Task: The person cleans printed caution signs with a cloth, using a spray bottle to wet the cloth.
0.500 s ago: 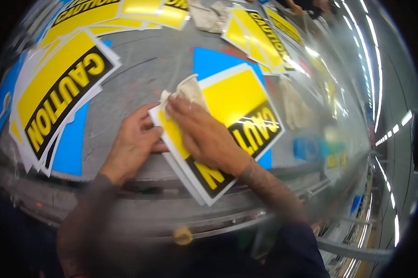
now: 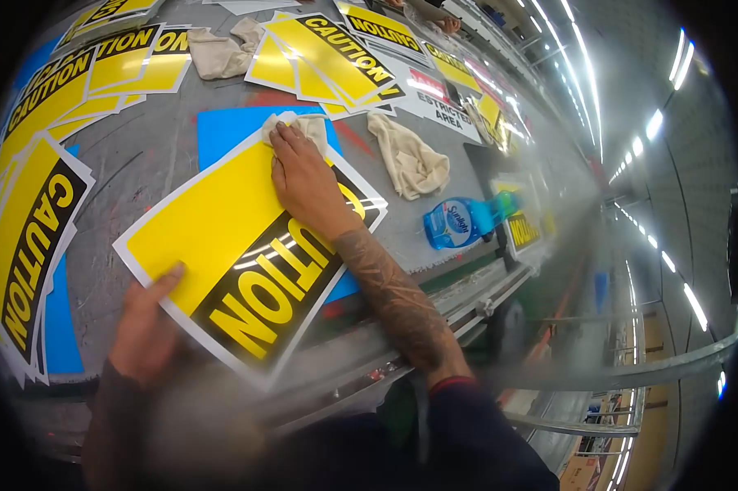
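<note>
In front of me a yellow and black CAUTION sign lies over a blue sheet on the grey table. My right hand presses a white cloth onto the sign's far edge, fingers together on the fabric. At the near left edge, my left hand pinches the sign, its thumb on top and the other fingers partly hidden and blurred. To the left is a stack of CAUTION signs, fanned over another blue sheet.
Right of the sign lie a crumpled cloth and a blue Sunlight bottle on its side. Farther back are more CAUTION signs, another cloth and a RESTRICTED AREA sign. Another person's hand shows at the far side.
My right hand and the cloth have gone from the sign's left edge to its far edge. My left hand holds nearer the lower left edge. The view has swung right.
</note>
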A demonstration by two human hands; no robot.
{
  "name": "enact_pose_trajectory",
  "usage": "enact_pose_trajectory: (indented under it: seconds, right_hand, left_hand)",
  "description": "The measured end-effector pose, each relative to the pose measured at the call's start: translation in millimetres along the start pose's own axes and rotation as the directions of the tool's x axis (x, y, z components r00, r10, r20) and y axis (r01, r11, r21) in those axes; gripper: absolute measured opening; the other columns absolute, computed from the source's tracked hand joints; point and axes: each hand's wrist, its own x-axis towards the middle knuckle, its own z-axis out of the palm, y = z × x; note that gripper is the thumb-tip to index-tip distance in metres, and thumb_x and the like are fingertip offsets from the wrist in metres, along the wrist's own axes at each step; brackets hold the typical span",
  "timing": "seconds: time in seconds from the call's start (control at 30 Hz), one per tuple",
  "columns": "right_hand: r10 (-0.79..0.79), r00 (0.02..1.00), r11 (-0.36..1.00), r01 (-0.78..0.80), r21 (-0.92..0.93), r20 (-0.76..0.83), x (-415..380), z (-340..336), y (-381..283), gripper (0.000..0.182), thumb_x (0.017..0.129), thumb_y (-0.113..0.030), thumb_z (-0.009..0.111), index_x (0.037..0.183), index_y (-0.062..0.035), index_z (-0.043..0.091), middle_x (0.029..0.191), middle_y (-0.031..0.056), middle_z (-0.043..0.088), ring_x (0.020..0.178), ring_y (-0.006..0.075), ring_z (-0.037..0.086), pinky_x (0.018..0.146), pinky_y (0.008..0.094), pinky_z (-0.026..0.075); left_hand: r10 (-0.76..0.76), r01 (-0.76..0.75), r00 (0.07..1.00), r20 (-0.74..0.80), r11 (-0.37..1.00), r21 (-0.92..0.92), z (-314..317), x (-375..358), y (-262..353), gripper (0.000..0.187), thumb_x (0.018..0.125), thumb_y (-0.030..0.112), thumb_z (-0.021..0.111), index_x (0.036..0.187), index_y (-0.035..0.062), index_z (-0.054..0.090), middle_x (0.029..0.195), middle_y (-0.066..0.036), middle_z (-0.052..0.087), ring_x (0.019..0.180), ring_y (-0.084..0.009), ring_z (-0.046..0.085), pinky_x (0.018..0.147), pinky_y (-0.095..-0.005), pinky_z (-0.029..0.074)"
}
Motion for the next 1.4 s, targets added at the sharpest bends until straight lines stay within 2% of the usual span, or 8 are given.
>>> enact_pose_trajectory:
  seconds: [0.2,0.4,0.47,0.57,0.6,0.87,1.07,1.4]
  right_hand:
    - [-0.230,0.954,0.964,0.196,0.177,0.194,-33,-8,-90,0.048,0.104,-0.009,0.053,0.151,0.0017,0.053,0.156,0.0229,0.054,0.148,0.0403,0.049,0.126,0.0490,0.037]
    - [0.133,0.985,0.986,-0.142,0.083,0.110,1,-15,-20,0.044,0.103,-0.010,0.054,0.147,-0.0056,0.060,0.149,0.0220,0.063,0.137,0.0418,0.059,0.114,0.0502,0.048]
    - [-0.128,0.982,0.987,0.112,0.118,0.140,-20,-12,-61,0.045,0.101,-0.010,0.058,0.146,-0.0073,0.060,0.149,0.0201,0.062,0.134,0.0415,0.062,0.115,0.0492,0.049]
    - [0.154,0.955,0.959,-0.206,0.193,0.253,-2,-20,-27,0.044,0.104,-0.015,0.055,0.147,-0.0051,0.060,0.155,0.0195,0.059,0.145,0.0385,0.054,0.120,0.0471,0.045]
    - [-0.034,0.997,0.998,0.031,0.049,0.063,12,-12,-1,0.050,0.102,-0.018,0.059,0.149,-0.0018,0.055,0.148,0.0232,0.061,0.138,0.0413,0.058,0.116,0.0504,0.046]
    - [-0.245,0.943,0.957,0.198,0.211,0.227,-57,-32,-70,0.061,0.098,-0.011,0.064,0.155,0.0025,0.047,0.151,0.0278,0.056,0.144,0.0459,0.050,0.125,0.0591,0.032]
    - [0.165,0.924,0.986,-0.166,-0.027,0.344,-53,-76,16,0.053,0.112,-0.023,0.048,0.161,-0.0019,0.046,0.172,0.0232,0.037,0.161,0.0405,0.031,0.132,0.0471,0.024]
    - [-0.352,0.759,0.923,0.184,0.339,0.547,-90,-66,-166,0.070,0.103,-0.024,0.064,0.166,-0.0046,0.039,0.174,0.0189,0.033,0.163,0.0401,0.026,0.132,0.0550,0.023]
  left_hand:
    - [-0.010,0.011,1.000,-0.012,0.996,0.083,6,-7,-12,0.050,0.101,0.006,0.070,0.147,-0.0034,0.053,0.142,-0.016,0.066,0.130,-0.0293,0.065,0.114,-0.0435,0.050]
    - [0.031,-0.026,0.997,-0.069,0.997,0.075,1,-7,-25,0.047,0.103,0.003,0.066,0.147,-0.0023,0.052,0.143,-0.015,0.065,0.133,-0.0279,0.063,0.115,-0.0421,0.049]
    - [0.065,-0.060,0.997,-0.051,0.995,0.079,0,-5,-23,0.047,0.103,0.004,0.067,0.147,-0.0007,0.052,0.143,-0.014,0.065,0.134,-0.0274,0.062,0.115,-0.0418,0.049]
    - [0.041,-0.037,0.998,-0.047,0.995,0.092,3,-8,-24,0.046,0.104,0.004,0.067,0.147,-0.0001,0.053,0.144,-0.013,0.064,0.134,-0.0272,0.062,0.115,-0.0421,0.049]
    - [0.034,-0.030,0.999,-0.040,0.995,0.094,3,-7,-25,0.046,0.104,0.004,0.066,0.147,-0.0001,0.053,0.144,-0.013,0.064,0.134,-0.0273,0.062,0.115,-0.0422,0.049]
    - [0.063,-0.058,0.997,-0.054,0.995,0.079,3,-4,-27,0.045,0.102,0.001,0.066,0.146,-0.0002,0.053,0.142,-0.013,0.066,0.132,-0.0270,0.064,0.114,-0.0415,0.049]
    - [0.097,-0.096,0.995,-0.034,0.995,0.014,3,1,-32,0.043,0.103,0.000,0.061,0.145,-0.0048,0.051,0.141,-0.016,0.065,0.128,-0.0293,0.065,0.110,-0.0407,0.050]
    - [0.025,-0.021,0.998,0.064,0.998,-0.062,5,-4,-17,0.043,0.114,0.027,0.057,0.148,0.0015,0.052,0.142,-0.013,0.064,0.131,-0.0242,0.063,0.113,-0.0406,0.050]
